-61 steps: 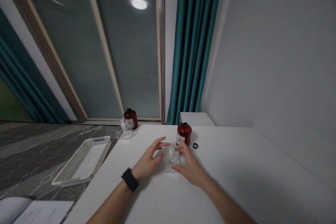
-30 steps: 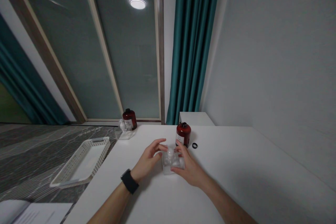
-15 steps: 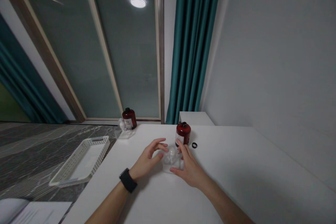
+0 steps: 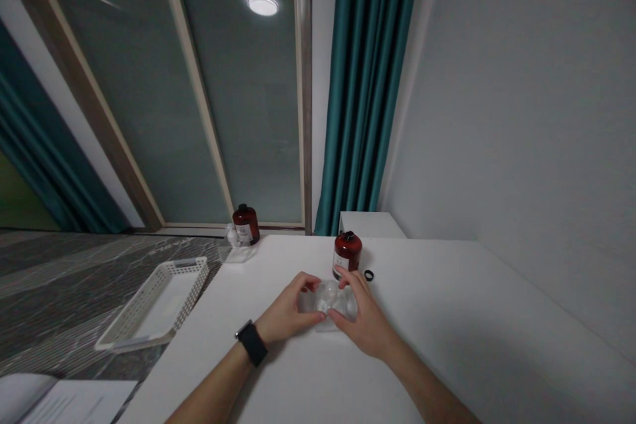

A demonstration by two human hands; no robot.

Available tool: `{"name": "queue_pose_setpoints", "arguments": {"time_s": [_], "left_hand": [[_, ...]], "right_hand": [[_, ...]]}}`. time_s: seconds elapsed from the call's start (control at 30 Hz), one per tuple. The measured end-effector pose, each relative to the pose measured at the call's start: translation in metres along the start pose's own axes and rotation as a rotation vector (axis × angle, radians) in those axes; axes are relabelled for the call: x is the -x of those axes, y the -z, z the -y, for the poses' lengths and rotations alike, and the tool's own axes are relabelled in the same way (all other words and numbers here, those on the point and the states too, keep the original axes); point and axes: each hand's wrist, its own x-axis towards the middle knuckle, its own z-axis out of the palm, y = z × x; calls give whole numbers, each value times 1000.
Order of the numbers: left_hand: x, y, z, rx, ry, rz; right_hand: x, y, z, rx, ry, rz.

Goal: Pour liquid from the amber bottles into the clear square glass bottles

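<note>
A clear, rounded, transparent piece (image 4: 328, 293) stands low on the white table, with a flat clear base under it; its exact kind is hard to make out. My left hand (image 4: 292, 308), with a black watch on its wrist, is curved round its left side, thumb in front. Round the right side goes my right hand (image 4: 366, 318), fingers behind and thumb in front, the two thumb tips almost meeting. Just behind stands a dark red-brown bottle (image 4: 348, 250) with a pale label. A small black ring (image 4: 368, 275) lies to the bottle's right.
At the table's far left corner stand a second red-brown bottle (image 4: 245, 223) and another clear rounded piece (image 4: 232, 236) on a clear base. A white perforated basket (image 4: 199, 273) sits left of the white table (image 4: 447, 318). Open pages (image 4: 84, 401) lie at lower left.
My left hand has moved right and its fingers have curled in at the clear piece. My right hand has closed in too, bringing the thumbs together in front.
</note>
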Motion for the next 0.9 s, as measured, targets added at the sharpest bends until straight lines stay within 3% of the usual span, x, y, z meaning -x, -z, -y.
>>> {"name": "queue_pose_setpoints", "arguments": {"time_s": [0.37, 0.53, 0.7, 0.9], "left_hand": [[0, -3, -5, -1, -23, 59], [0, -3, -5, -7, -27, 55], [0, -3, -6, -19, -31, 63], [0, -3, -5, -27, -22, 70]], "right_hand": [[-1, -6, -7, -130, -70, 16], [-2, -8, -5, -77, -52, -49], [-1, -6, -3, -134, -33, -11], [-4, -6, -4, -147, -111, -21]]}}
